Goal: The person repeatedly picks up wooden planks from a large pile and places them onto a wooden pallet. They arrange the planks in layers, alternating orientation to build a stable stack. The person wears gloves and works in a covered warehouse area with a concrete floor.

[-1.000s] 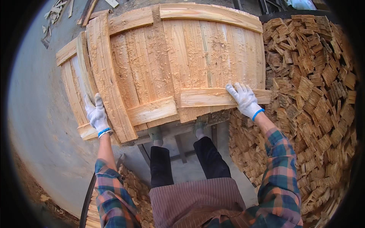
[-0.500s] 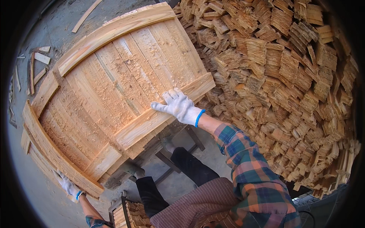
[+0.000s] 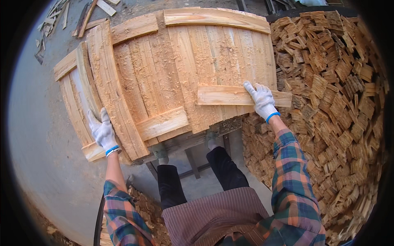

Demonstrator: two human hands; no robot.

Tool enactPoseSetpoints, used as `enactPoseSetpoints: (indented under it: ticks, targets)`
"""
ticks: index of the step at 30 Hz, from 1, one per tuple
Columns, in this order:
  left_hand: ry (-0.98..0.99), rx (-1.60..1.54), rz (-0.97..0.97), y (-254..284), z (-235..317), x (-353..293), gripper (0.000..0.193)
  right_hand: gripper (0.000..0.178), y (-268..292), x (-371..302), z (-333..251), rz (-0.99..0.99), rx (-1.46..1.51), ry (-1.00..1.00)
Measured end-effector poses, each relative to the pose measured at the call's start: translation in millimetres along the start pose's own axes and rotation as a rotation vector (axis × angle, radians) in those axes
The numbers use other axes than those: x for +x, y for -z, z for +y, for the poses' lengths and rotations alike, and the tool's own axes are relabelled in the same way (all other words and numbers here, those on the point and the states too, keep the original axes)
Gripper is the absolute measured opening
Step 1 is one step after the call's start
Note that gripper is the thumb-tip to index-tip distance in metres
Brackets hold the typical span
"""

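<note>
My left hand (image 3: pixel 103 130), in a white knit glove with a blue cuff, is closed over the near end of a narrow curved board (image 3: pixel 87 76). Its thumb and fingers lie on either side of that board. Right beside it stretches a wide long board (image 3: pixel 104 69) strewn with wood shavings. My right hand (image 3: pixel 262 100), gloved alike, grips a short flat board (image 3: pixel 225 95) lying crosswise near the panel's front edge. That board's right end sticks out past the panel. Under these lies the wooden panel (image 3: pixel 180 61) of side-by-side planks, dusted with shavings.
Another crosspiece (image 3: pixel 217 20) runs along the far edge, and a short one (image 3: pixel 162 123) lies at the near edge. A large heap of stacked wood pieces (image 3: pixel 324 102) rises at the right. Scrap strips (image 3: pixel 86 18) lie on the concrete floor at upper left.
My view has swung, so the panel now appears more level. My left hand has come from the outer lower-left edge to the narrow board. My right hand is farther right along the short board.
</note>
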State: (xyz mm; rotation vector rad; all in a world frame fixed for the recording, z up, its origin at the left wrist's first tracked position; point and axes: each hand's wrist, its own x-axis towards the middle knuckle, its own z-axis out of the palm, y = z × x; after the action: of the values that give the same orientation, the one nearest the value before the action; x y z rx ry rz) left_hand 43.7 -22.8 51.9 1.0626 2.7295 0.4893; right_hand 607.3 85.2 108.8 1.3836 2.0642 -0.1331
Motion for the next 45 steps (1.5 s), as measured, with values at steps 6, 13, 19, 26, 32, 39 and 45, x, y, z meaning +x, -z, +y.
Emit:
enactPoseSetpoints:
  ticks: [6, 13, 19, 26, 32, 39, 45]
  targets:
    - [0.014, -0.098, -0.083, -2, 12, -4, 0.08, 0.075, 23, 43, -2, -0.018, 0.038, -0.118]
    - [0.046, -0.151, -0.072, -4, 4, -3, 0.077, 0.065, -39, -8, -10, 0.017, 0.135, 0.157]
    - [0.051, -0.159, -0.046, -4, -8, 2, 0.077, 0.055, -53, -18, -13, 0.13, 0.161, 0.181]
    - [0.002, -0.015, 0.0, -1, 1, -3, 0.076, 0.06, -52, -11, -11, 0.153, 0.115, 0.207]
    - [-0.014, -0.046, 0.028, -4, 4, -3, 0.08, 0.072, -22, -1, -13, 0.086, 0.121, 0.107]
    - [0.003, -0.038, -0.015, -7, 3, -5, 0.084, 0.074, -28, 29, -10, 0.156, -0.028, 0.139]
    - [0.071, -0.093, -0.08, 0, 5, -1, 0.081, 0.065, -51, -22, -26, 0.188, 0.037, 0.237]
